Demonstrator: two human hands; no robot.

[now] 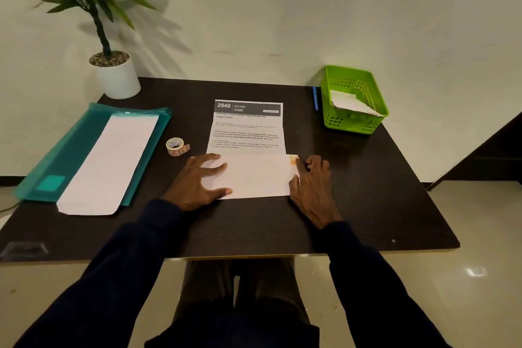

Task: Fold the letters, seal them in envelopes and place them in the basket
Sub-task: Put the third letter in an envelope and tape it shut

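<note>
A printed letter [248, 128] lies flat in the middle of the dark table. A white envelope [254, 178] lies across its lower part, with an orange sticker [293, 161] at its right end. My left hand [197, 181] presses flat on the envelope's left part, fingers spread. My right hand [312, 182] is at the envelope's right end, its bent fingertips by the sticker and its thumb along the edge. The green basket [377, 114] stands at the back right with white paper inside.
A roll of orange stickers [175, 146] sits left of the letter. A teal folder [65, 150] with a long white envelope [110, 164] on it lies at the left. A potted plant [117, 76] stands at the back left. A blue pen [315, 99] lies beside the basket.
</note>
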